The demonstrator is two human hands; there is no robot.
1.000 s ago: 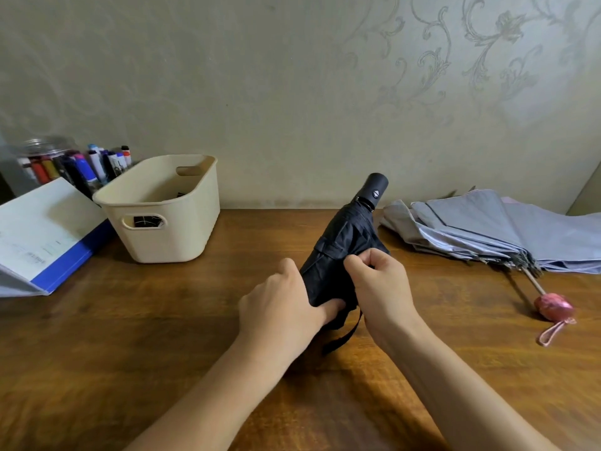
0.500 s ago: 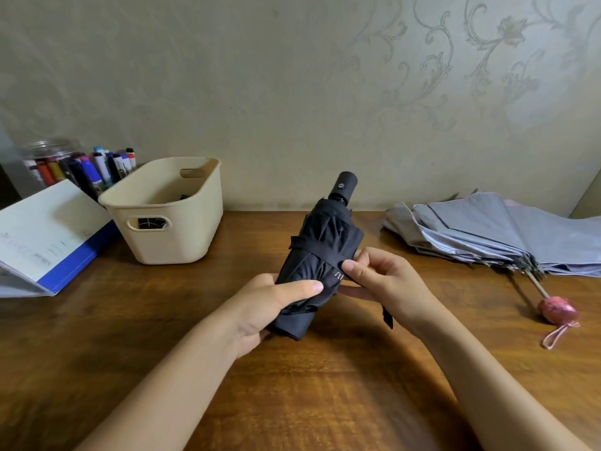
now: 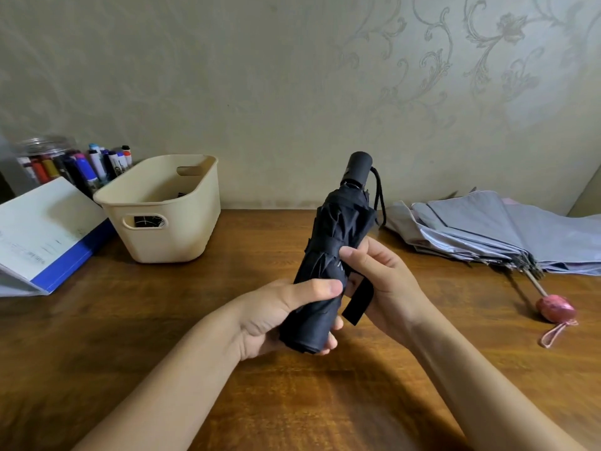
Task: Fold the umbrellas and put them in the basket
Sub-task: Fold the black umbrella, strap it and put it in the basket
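Observation:
A folded black umbrella (image 3: 338, 232) stands tilted above the wooden table, handle end up and away from me. My left hand (image 3: 276, 317) is wrapped around its lower end. My right hand (image 3: 380, 281) presses the closing strap against the rolled fabric, and the strap's loose end hangs down between my hands. A cream plastic basket (image 3: 192, 222) stands at the back left; something dark lies inside it. A grey-lilac umbrella (image 3: 507, 229) with a pink handle (image 3: 554, 308) lies loosely collapsed at the right.
A blue-edged folder with white papers (image 3: 42, 236) leans at the far left, with a jar of markers (image 3: 74, 164) behind it. The wall (image 3: 292, 92) runs along the table's far edge. Bare table (image 3: 130, 320) shows in front of the basket.
The black umbrella has turned more upright and lifted. My left hand has slid to its lower end, and my right hand now pins the strap against the fabric.

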